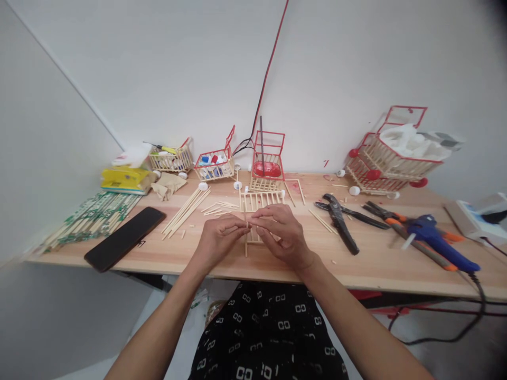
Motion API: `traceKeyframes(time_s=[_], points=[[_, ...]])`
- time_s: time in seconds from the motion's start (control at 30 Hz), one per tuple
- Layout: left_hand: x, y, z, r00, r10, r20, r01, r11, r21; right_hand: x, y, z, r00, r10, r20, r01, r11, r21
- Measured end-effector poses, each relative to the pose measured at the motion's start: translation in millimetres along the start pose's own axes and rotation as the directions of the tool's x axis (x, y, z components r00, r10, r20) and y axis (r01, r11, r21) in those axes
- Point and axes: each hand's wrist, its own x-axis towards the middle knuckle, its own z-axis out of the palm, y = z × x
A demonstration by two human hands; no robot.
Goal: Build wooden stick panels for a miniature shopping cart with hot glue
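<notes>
A small frame of thin wooden sticks (273,199) with several rungs lies on the table in front of me, partly covered by my hands. One wooden stick (246,250) runs along its left side and sticks out toward the table's front edge. My left hand (222,236) is closed, pinching at this stick from the left with thumb and fingers. From the right, my right hand (283,235) also pinches at the same spot, its fingertips nearly meeting the left ones. Whatever small part lies between the fingertips is hidden.
Small stick carts with red handles (269,153) stand along the wall; a larger cart (396,158) is at right. Pliers (382,211), black cutters (340,224) and a blue glue gun (439,243) lie right. Loose sticks (188,211) and a phone (124,238) lie left.
</notes>
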Motion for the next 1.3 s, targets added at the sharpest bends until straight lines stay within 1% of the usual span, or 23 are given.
traceKeyframes(time_s=[0.2, 0.3, 0.63, 0.77, 1.0, 1.3], points=[[0.1, -1.3, -0.4, 1.0, 0.01, -0.016, -0.009, 1.0, 0.017, 2.8, -1.8, -0.9, 0.994, -0.005, 0.112, 0.006, 1.0, -0.009], [-0.3, -1.0, -0.6, 1.0, 0.01, -0.02, -0.01, 1.0, 0.008, 2.5, -1.3, 0.0, 0.99, -0.012, 0.14, 0.014, 1.0, -0.02], [1.2, 2.3, -1.4, 1.0, -0.002, 0.021, 0.002, 1.0, -0.006, 2.9, 0.5, 3.0, 0.997, -0.017, 0.072, 0.017, 1.0, -0.009], [1.0, 2.9, -1.8, 0.999, -0.011, 0.03, 0.011, 1.0, 0.003, 2.0, 1.3, 3.5, 0.998, -0.013, 0.069, 0.014, 1.0, -0.012], [-0.1, 0.0, -0.7, 1.0, -0.014, 0.002, 0.014, 1.0, 0.013, 1.2, 1.1, 3.9, 0.997, -0.01, 0.072, 0.01, 1.0, -0.009], [0.4, -1.1, 0.1, 1.0, -0.01, 0.028, 0.01, 1.0, 0.029, 2.5, 0.6, 3.3, 0.997, 0.008, 0.074, -0.007, 1.0, -0.005]])
